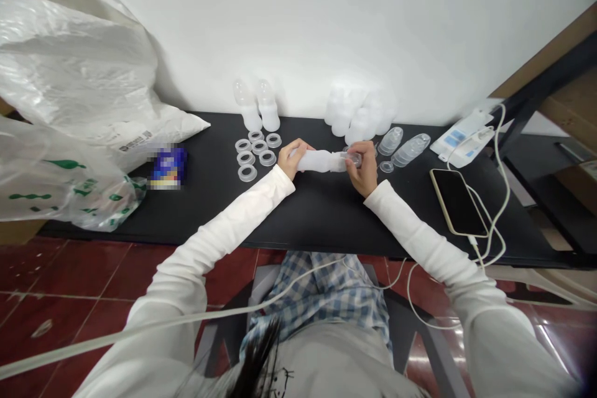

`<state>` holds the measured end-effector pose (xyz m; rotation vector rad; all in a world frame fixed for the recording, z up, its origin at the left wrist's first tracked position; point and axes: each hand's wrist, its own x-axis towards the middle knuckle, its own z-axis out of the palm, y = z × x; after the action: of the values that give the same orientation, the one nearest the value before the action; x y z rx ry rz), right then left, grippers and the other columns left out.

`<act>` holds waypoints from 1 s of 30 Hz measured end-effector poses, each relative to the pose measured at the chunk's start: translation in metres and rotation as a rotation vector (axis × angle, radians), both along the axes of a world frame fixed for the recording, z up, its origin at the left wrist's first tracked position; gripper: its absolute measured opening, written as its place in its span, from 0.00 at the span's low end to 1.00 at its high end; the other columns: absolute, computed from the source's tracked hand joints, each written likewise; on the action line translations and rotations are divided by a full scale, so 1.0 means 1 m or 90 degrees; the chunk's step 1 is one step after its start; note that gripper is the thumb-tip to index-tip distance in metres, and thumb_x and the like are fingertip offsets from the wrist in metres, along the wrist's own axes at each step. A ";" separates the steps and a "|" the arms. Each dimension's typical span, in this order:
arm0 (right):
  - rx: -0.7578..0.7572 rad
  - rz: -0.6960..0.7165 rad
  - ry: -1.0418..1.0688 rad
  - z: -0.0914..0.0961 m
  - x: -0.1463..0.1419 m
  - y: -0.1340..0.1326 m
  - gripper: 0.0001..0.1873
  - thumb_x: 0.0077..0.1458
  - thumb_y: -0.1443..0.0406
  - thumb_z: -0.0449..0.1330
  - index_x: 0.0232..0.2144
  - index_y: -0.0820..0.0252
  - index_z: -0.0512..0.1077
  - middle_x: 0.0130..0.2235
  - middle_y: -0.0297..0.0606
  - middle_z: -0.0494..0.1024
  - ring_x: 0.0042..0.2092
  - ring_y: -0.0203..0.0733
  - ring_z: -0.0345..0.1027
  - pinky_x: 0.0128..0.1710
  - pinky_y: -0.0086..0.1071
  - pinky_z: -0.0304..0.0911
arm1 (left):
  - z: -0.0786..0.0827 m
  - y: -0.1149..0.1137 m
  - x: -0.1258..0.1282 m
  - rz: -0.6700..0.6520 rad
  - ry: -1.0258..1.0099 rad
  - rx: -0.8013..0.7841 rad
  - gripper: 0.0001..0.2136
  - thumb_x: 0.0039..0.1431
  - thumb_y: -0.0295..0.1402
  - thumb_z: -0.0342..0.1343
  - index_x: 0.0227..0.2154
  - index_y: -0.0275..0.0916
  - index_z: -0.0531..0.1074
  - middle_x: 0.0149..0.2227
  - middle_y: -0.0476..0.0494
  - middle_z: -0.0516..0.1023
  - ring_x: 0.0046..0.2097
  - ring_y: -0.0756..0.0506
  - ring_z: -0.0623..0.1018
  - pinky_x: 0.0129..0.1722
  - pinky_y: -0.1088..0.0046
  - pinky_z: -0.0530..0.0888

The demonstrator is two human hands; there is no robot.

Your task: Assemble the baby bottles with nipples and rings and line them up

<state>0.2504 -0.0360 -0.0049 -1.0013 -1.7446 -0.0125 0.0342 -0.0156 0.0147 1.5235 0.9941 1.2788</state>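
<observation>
A white baby bottle (317, 161) lies sideways in the air above the black table, its clear cap end pointing right. My left hand (293, 158) is closed around the bottle's base. At the other end, my right hand (362, 168) has its fingers wrapped on the clear cap (353, 158). Just left of my left hand, several white rings (259, 147) lie flat in a group. Right of my right hand are clear caps (410, 149) on their sides and a small ring (386, 166).
Two capped bottles (267, 106) stand at the back, with several white bottle bodies (359, 115) farther right. Plastic bags (74, 68) and a blue packet (168, 168) are at the left. A phone (458, 202), cables and a white power strip (464, 137) occupy the right.
</observation>
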 end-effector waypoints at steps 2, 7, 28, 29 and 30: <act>0.021 0.035 -0.020 -0.006 0.002 0.004 0.20 0.62 0.45 0.52 0.40 0.55 0.64 0.39 0.42 0.70 0.42 0.46 0.68 0.42 0.45 0.69 | 0.002 0.001 0.002 0.000 0.001 -0.105 0.20 0.59 0.51 0.51 0.27 0.37 0.72 0.19 0.49 0.70 0.17 0.51 0.67 0.15 0.75 0.60; -0.006 0.046 -0.073 -0.023 0.011 0.010 0.23 0.56 0.41 0.58 0.36 0.52 0.65 0.38 0.39 0.73 0.41 0.45 0.70 0.44 0.47 0.69 | 0.009 0.005 0.007 0.002 0.008 -0.347 0.14 0.61 0.42 0.47 0.26 0.39 0.67 0.12 0.53 0.60 0.10 0.51 0.60 0.11 0.78 0.51; -0.106 -0.170 0.086 0.008 -0.028 -0.003 0.13 0.66 0.57 0.44 0.30 0.53 0.61 0.26 0.31 0.65 0.28 0.38 0.61 0.32 0.35 0.64 | 0.008 -0.010 0.007 0.057 0.079 0.010 0.24 0.58 0.59 0.51 0.29 0.40 0.67 0.26 0.49 0.70 0.24 0.52 0.71 0.21 0.77 0.65; -0.152 -0.184 0.106 0.011 -0.028 -0.003 0.14 0.65 0.57 0.45 0.29 0.53 0.60 0.24 0.30 0.62 0.27 0.38 0.59 0.31 0.34 0.63 | 0.007 -0.012 0.005 0.059 0.134 0.081 0.23 0.57 0.59 0.53 0.30 0.40 0.68 0.30 0.47 0.74 0.29 0.49 0.74 0.26 0.75 0.70; -0.199 -0.188 0.118 0.012 -0.026 -0.001 0.15 0.65 0.57 0.45 0.27 0.53 0.60 0.23 0.29 0.61 0.26 0.38 0.58 0.30 0.34 0.62 | 0.006 -0.013 0.004 0.057 0.190 0.142 0.23 0.55 0.59 0.55 0.32 0.40 0.70 0.33 0.45 0.76 0.34 0.47 0.77 0.32 0.74 0.73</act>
<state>0.2242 -0.0371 0.0074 -1.4359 -1.4425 0.1637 0.0380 -0.0283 0.0211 1.9008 1.1490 1.2827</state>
